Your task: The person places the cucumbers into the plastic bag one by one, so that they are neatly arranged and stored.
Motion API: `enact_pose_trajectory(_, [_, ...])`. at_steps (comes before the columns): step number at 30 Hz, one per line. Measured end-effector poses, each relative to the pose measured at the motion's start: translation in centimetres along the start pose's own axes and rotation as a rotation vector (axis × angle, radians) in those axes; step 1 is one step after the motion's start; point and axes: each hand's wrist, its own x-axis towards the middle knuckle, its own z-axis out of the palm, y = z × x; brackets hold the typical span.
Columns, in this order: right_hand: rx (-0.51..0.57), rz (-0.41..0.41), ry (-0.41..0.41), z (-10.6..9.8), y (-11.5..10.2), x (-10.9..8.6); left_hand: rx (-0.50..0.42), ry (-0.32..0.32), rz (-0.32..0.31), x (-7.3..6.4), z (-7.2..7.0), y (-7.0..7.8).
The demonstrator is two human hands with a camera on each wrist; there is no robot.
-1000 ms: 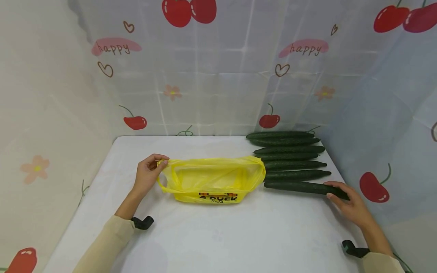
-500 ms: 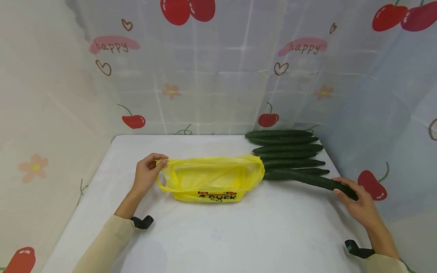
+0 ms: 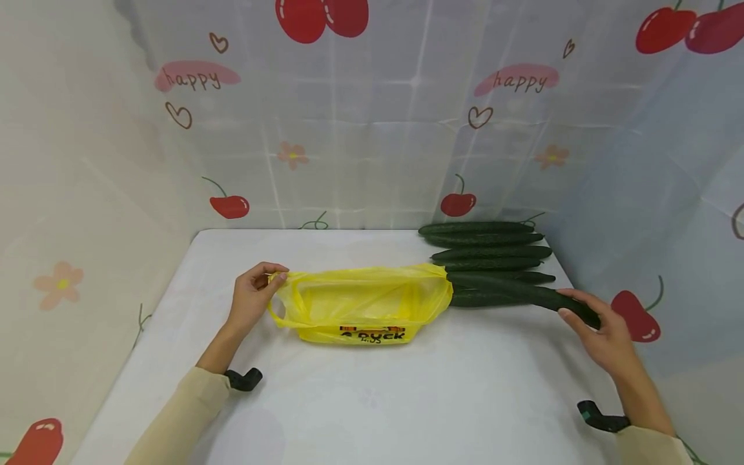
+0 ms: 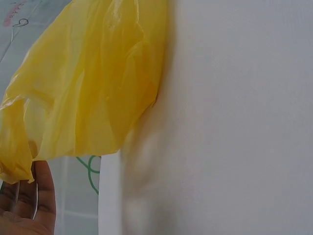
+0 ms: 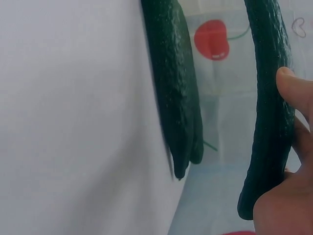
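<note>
"Fingers first: what has the right hand [image 3: 607, 339] got, over at the right of the head view?"

"Its fingers and thumb are curled round the right end of a dark green cucumber [image 3: 546, 298]. That slants across the right half of the frame, and the right wrist view shows the gripped end lifted clear of its neighbours."

"And the far end?"

"It meets the right edge of a yellow bag [image 3: 325, 334]; whether it goes inside, I can't tell."

"Who has the bag?"

"The left hand [image 3: 250, 302], left of centre. Thumb and forefinger pinch its upper left corner beside the handle loop. The bag sits mid-frame, mouth gaping, dark lettering low on the front."

"Anything next to it?"

"Six other cucumbers [image 3: 494, 253], lying roughly level, one above another up to the table's upper right corner."

"Farther out?"

"A white table [image 3: 407, 407] fills the lower middle. Beige sleeves [image 3: 180, 413] enter at the lower left and lower right. Across the top hangs a pale backdrop [image 3: 372, 129] with red cherries [image 3: 231, 207], hearts and the word 'happy'."
</note>
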Motion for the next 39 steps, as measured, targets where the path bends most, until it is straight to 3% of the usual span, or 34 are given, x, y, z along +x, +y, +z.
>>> enact_pose_trajectory(4, [0.024,-0.027,-0.023,0.8,-0.4,0.7,0.006,0.006,0.008,0.0,-0.1,0.2])
enact_pose_trajectory(12, [-0.015,-0.003,-0.079,2.2,-1.7,1.8,0.021,-0.011,-0.009,-0.3,-0.1,0.2])
enact_pose_trajectory(21, [-0.014,-0.117,-0.108,4.4,-3.0,3.0,0.008,-0.015,0.001,-0.4,0.1,0.4])
enact_pose_trajectory(29, [-0.086,-0.108,-0.15,6.1,-4.1,3.4,0.001,-0.022,0.002,-0.6,0.3,0.7])
enact_pose_trajectory(39, [-0.088,-0.172,-0.15,8.0,-5.2,4.2,0.015,-0.031,0.008,-0.6,0.0,0.4])
